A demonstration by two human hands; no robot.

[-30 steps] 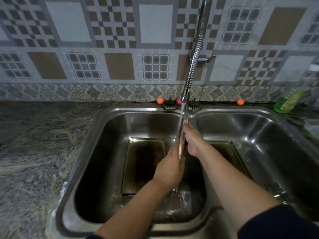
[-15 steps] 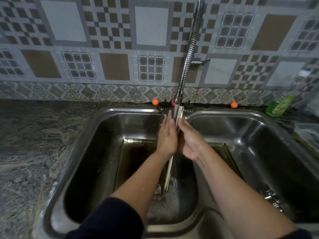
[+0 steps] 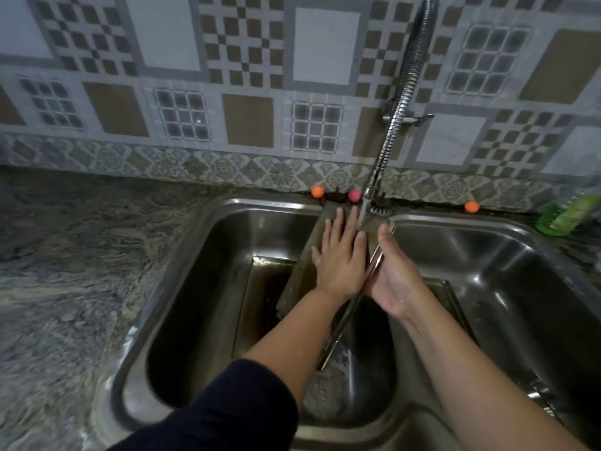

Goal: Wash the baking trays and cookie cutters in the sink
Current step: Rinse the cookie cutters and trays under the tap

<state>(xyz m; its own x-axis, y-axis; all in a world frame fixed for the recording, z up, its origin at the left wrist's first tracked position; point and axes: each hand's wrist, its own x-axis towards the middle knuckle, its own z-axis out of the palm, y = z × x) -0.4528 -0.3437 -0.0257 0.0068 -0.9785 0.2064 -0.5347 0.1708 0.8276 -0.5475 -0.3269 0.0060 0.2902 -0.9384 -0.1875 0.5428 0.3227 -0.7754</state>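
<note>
One baking tray [image 3: 341, 323] stands on edge over the left basin of the double sink [image 3: 195, 255], seen almost edge-on as a thin metal line running from near the tap down to the basin floor. The left hand [image 3: 341, 258] lies flat against the tray's left face, fingers straight and slightly spread, fingertips pointing to the far wall. The right hand [image 3: 393, 275] holds the tray's right side, palm turned toward the left and thumb up along the rim; how its fingers lie behind the tray I cannot tell. One stream of water [image 3: 361, 219] falls from the spring-coil tap [image 3: 400, 118] onto the top of the tray, just beside the left fingertips.

A second tray [image 3: 260, 304] lies flat on the floor of the left basin, and a third tray [image 3: 452, 297] lies in the right basin, partly hidden by the right forearm. No cookie cutters can be made out.

On the far ledge sit three small balls: two orange balls [image 3: 317, 191] and one pink ball [image 3: 354, 195]. One green bottle [image 3: 566, 214] lies at the far right on the stone counter [image 3: 81, 255].
</note>
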